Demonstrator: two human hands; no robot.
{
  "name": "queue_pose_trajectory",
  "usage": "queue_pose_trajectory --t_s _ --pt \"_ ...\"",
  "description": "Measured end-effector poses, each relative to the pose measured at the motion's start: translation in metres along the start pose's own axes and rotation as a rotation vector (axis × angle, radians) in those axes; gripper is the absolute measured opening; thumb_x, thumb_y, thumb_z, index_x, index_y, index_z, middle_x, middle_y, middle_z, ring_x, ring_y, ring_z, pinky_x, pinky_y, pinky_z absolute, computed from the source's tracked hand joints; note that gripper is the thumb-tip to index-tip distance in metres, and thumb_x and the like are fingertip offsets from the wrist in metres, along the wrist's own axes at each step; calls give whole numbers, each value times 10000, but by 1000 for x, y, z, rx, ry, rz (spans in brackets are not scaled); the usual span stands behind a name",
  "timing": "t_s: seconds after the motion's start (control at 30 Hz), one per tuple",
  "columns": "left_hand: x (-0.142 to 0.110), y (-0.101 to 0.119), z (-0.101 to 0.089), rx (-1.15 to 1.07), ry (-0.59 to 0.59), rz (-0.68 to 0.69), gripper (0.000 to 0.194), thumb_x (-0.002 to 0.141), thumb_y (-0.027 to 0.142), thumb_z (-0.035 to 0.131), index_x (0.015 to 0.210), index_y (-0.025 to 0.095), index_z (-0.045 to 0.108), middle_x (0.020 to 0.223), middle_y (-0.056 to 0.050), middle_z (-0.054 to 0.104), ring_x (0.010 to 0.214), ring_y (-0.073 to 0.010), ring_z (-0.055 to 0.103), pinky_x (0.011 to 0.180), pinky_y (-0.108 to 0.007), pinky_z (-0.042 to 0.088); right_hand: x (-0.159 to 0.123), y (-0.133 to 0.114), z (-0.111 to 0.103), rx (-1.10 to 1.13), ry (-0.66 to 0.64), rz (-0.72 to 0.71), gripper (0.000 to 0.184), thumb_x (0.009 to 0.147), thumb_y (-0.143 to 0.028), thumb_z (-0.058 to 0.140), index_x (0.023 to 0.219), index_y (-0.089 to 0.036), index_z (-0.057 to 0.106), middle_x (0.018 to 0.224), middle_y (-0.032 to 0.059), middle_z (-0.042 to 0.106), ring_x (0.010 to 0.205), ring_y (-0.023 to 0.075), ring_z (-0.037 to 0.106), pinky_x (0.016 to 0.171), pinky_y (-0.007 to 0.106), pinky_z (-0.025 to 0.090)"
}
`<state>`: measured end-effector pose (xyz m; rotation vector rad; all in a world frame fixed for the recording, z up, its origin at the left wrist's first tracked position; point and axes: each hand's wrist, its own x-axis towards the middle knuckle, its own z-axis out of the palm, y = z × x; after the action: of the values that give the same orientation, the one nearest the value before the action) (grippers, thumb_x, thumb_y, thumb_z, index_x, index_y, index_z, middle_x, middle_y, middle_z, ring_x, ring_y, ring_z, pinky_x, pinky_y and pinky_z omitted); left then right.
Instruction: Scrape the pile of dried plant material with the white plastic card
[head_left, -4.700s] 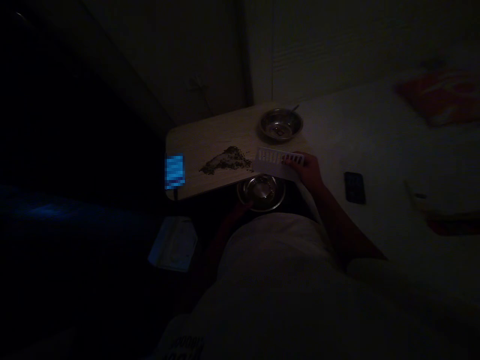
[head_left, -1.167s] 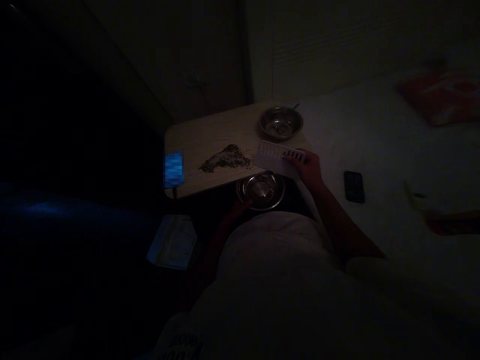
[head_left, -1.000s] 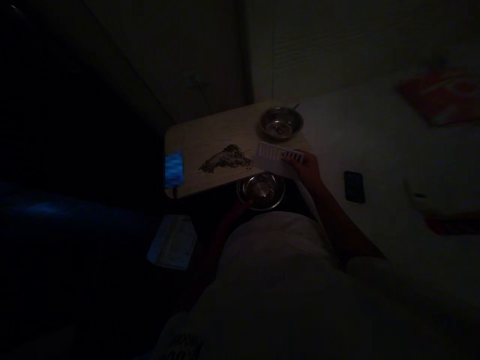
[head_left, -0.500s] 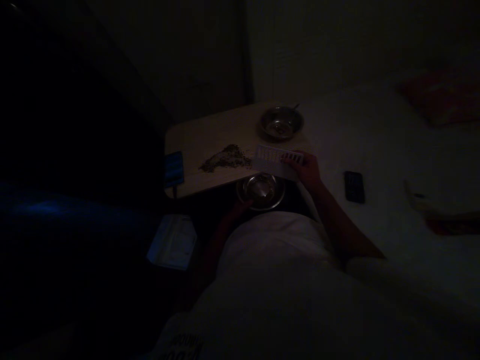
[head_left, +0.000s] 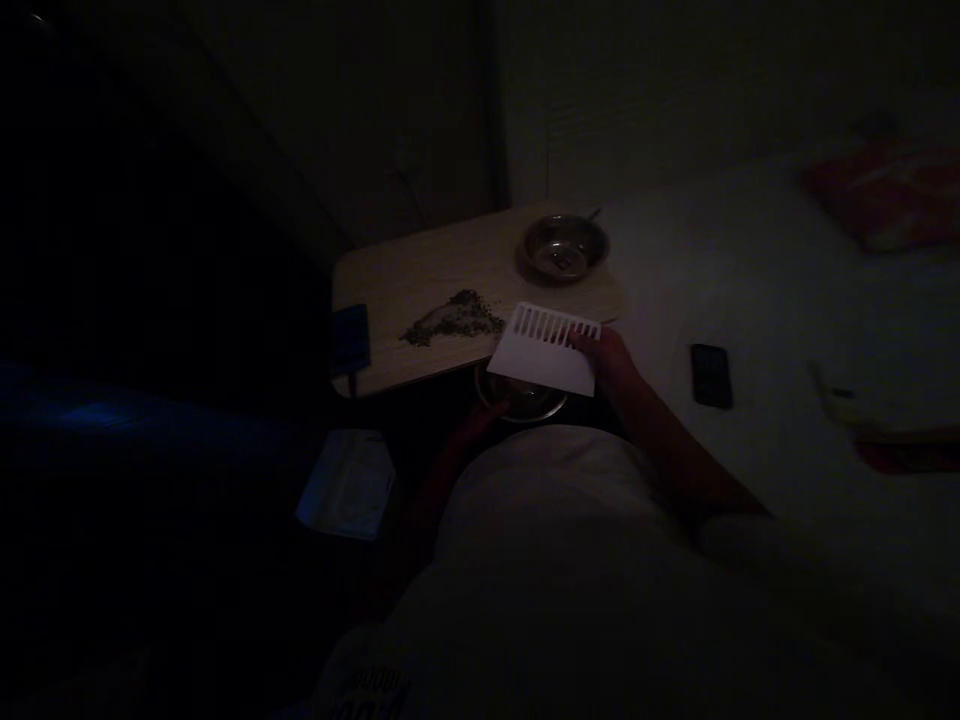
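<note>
My right hand [head_left: 613,358] is closed around the right end of a flat white piece with a row of slots [head_left: 536,362], thumb over the slots. The piece lies tilted above a metal bowl [head_left: 553,408] at the table's near edge, covering much of it. My left hand [head_left: 487,412] grips the bowl's left rim; its fingers are partly hidden in the dark. A spread heap of small dark green bits [head_left: 457,318] lies on the wooden table [head_left: 427,265], left of the slotted piece.
A second metal bowl [head_left: 565,250] with a utensil handle over its rim stands at the table's back right. A phone [head_left: 350,340] with a cable lies at the left edge. Another dark phone [head_left: 710,376] rests on the white bed [head_left: 757,310]. A pale packet [head_left: 349,485] sits lower left.
My right hand has drawn the slotted piece down toward me and tilted it, so it now covers more of the near bowl. My left hand stays at the rim.
</note>
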<state>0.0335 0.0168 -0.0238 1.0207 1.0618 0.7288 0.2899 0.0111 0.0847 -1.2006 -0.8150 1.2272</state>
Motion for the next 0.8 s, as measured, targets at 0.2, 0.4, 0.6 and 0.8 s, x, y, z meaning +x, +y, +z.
queue_pose_trajectory --t_s 0.2,0.4,0.6,0.8 --pt "-6 8 8 -52 12 -66 725 585 381 827 1246 182 605 1334 -113 604 1292 -339 491 1107 -465 353 -13 27 3 33 -71 115 349 605 -423 803 842 -177 733 820 60 755 657 194 669 630 318 526" --pt "-16 12 10 -69 -20 -113 711 592 398 833 1241 210 609 1331 -95 610 1287 -350 493 1092 -498 365 -8 37 -1 17 32 110 349 573 -417 817 801 -170 724 720 42 738 568 172 632 546 283 476" --pt "-18 10 2 11 -17 -30 778 564 410 852 1262 190 587 1362 -122 580 1304 -364 469 1096 -531 345 -10 24 2 -149 106 94 370 579 -454 796 758 -139 724 696 55 725 556 164 612 527 269 447" --pt "-21 6 -3 56 -20 47 753 574 397 845 1252 195 588 1330 -124 603 1278 -363 495 1077 -521 364 -10 18 -1 -217 106 115 381 588 -474 787 756 -136 729 695 63 724 541 154 597 509 260 432"
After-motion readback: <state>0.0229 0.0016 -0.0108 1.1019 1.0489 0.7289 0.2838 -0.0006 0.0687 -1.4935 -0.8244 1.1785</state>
